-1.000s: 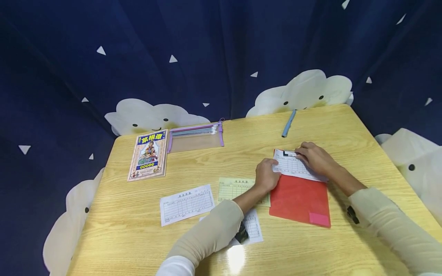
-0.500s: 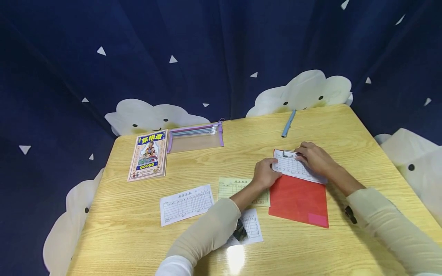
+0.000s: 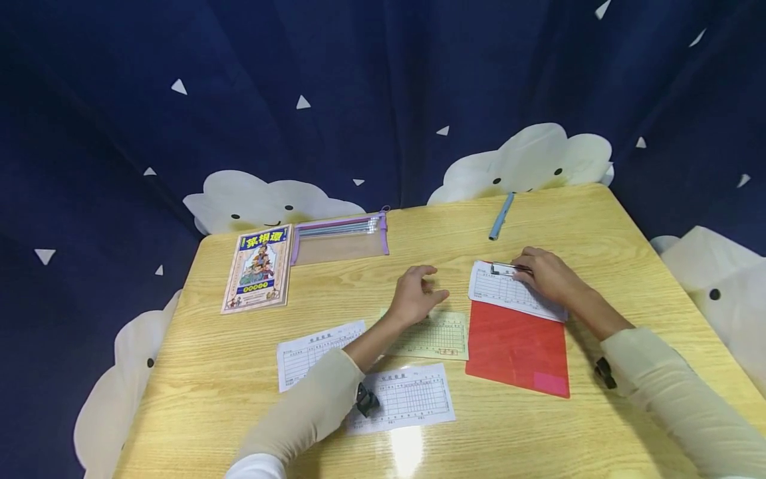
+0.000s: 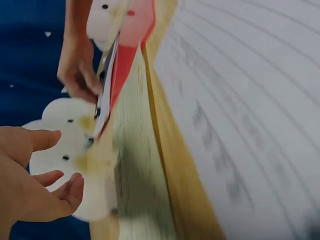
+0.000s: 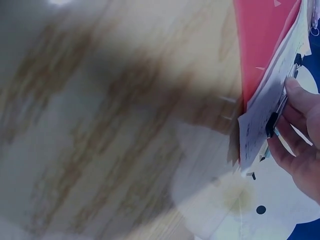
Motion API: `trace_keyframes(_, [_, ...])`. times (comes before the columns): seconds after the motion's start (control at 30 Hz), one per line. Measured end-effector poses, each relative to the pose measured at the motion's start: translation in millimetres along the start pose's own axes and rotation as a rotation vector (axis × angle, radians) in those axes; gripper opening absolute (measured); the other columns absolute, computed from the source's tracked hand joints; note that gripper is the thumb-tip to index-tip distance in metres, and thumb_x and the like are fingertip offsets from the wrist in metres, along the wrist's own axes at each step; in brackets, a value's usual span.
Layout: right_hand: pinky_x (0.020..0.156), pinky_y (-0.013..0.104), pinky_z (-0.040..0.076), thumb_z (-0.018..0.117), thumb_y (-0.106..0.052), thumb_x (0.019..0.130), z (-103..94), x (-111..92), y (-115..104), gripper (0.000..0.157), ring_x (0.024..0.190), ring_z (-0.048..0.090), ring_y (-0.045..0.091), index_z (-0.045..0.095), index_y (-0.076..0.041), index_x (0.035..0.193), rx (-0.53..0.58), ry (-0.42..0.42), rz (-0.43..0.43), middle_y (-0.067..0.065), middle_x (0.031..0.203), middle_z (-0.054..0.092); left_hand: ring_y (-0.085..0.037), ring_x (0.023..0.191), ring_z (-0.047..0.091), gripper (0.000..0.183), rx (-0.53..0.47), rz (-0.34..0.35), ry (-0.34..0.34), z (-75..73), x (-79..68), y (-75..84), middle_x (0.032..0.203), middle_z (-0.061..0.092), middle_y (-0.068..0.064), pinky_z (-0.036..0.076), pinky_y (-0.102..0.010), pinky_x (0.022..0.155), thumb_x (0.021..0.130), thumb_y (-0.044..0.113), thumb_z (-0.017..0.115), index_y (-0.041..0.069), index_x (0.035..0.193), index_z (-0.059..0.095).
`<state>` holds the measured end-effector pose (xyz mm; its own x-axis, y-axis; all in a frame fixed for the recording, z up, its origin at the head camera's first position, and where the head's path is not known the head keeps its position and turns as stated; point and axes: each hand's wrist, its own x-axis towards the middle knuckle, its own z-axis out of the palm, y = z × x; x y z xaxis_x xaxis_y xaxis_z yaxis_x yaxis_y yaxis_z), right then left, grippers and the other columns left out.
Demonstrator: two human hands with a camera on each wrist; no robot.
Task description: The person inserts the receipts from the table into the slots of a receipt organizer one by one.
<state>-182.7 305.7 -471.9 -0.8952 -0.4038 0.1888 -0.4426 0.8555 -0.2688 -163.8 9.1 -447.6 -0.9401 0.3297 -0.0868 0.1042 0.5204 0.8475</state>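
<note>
My right hand [image 3: 553,276] pinches the metal clip [image 3: 504,269] at the top of a red clipboard [image 3: 517,349] lying flat on the table. Under that clip lies a white printed form [image 3: 503,291], covering the upper part of the board. In the right wrist view, thumb and fingers sit on either side of the clip [image 5: 272,124]. My left hand [image 3: 413,296] is raised left of the board, fingers spread and loosely bent, with nothing in it. Below it is a yellow printed form [image 3: 445,339], partly covered by the hand and forearm.
Two more white forms lie left of the board, one nearer [image 3: 413,399] and one farther left [image 3: 317,346], both partly under the left arm. A book [image 3: 257,269], a purple-edged pencil pouch [image 3: 341,243] and a blue pen [image 3: 501,216] lie toward the table's back.
My left hand has let go of the left edge of the white form on the clipboard and moved left. The right hand stays at the clip.
</note>
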Motion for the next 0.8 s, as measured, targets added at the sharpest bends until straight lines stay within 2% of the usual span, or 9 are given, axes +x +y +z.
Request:
trace_keyframes(0.13, [0.074, 0.045, 0.05, 0.072, -0.012, 0.082, -0.8, 0, 0, 0.023, 0.081, 0.061, 0.028, 0.069, 0.004, 0.099, 0.002, -0.015, 0.017, 0.014, 0.089, 0.062, -0.03, 0.108, 0.056, 0.053, 0.051, -0.004, -0.008, -28.0, -13.2, -14.3, 0.13, 0.052, -0.016, 0.052, -0.035, 0.084, 0.084, 0.02, 0.072, 0.001, 0.13, 0.052])
trace_keyframes(0.23, [0.076, 0.046, 0.05, 0.071, -0.012, 0.082, -1.0, 0, 0, 0.024, 0.083, 0.061, 0.029, 0.069, 0.004, 0.1, 0.0, -0.028, 0.021, 0.015, 0.09, 0.062, -0.032, 0.11, 0.054, 0.055, 0.09, -0.009, -0.016, -42.9, -25.6, -25.0, 0.13, 0.052, -0.017, 0.051, -0.04, 0.087, 0.083, 0.019, 0.072, 0.001, 0.13, 0.05])
trace_keyframes(0.33, [0.076, 0.047, 0.05, 0.071, -0.011, 0.082, -1.1, 0, 0, 0.024, 0.083, 0.061, 0.03, 0.068, 0.005, 0.1, 0.004, -0.029, 0.02, 0.015, 0.091, 0.063, -0.034, 0.11, 0.054, 0.057, 0.133, -0.012, -0.022, -51.7, -38.6, -33.6, 0.129, 0.052, -0.019, 0.051, -0.041, 0.088, 0.08, 0.016, 0.075, 0.0, 0.129, 0.05])
trace_keyframes(0.47, [0.076, 0.046, 0.05, 0.072, -0.011, 0.082, -1.2, 2, 0, 0.023, 0.083, 0.061, 0.029, 0.069, 0.004, 0.099, 0.006, -0.021, 0.022, 0.015, 0.09, 0.063, -0.031, 0.103, 0.054, 0.062, 0.22, -0.02, -0.031, -55.2, -52.1, -41.7, 0.125, 0.049, -0.021, 0.051, -0.04, 0.084, 0.073, 0.013, 0.08, -0.002, 0.126, 0.051])
trace_keyframes(0.6, [0.076, 0.046, 0.05, 0.071, -0.011, 0.082, -0.7, 2, -1, 0.023, 0.084, 0.062, 0.029, 0.069, 0.004, 0.1, 0.004, -0.024, 0.03, 0.015, 0.091, 0.063, -0.024, 0.092, 0.05, 0.064, 0.28, -0.016, -0.045, -52.6, -58.7, -47.4, 0.119, 0.048, -0.022, 0.051, -0.034, 0.077, 0.067, 0.009, 0.083, -0.002, 0.121, 0.05])
trace_keyframes(0.73, [0.077, 0.046, 0.05, 0.071, -0.013, 0.083, -0.3, 1, -1, 0.025, 0.085, 0.061, 0.029, 0.068, 0.004, 0.102, -0.001, -0.039, 0.048, 0.015, 0.092, 0.063, -0.019, 0.083, 0.046, 0.052, 0.272, 0.012, -0.04, -48.0, -60.6, -51.9, 0.113, 0.051, -0.021, 0.047, -0.028, 0.07, 0.068, 0.0, 0.08, -0.001, 0.113, 0.054])
trace_keyframes(0.8, [0.077, 0.046, 0.05, 0.071, -0.013, 0.083, -0.4, 1, -1, 0.025, 0.085, 0.061, 0.029, 0.068, 0.004, 0.102, 0.0, -0.042, 0.056, 0.015, 0.093, 0.063, -0.019, 0.084, 0.048, 0.041, 0.262, 0.033, -0.031, -45.8, -61.5, -54.0, 0.111, 0.054, -0.019, 0.047, -0.027, 0.072, 0.072, -0.002, 0.077, -0.002, 0.108, 0.057])
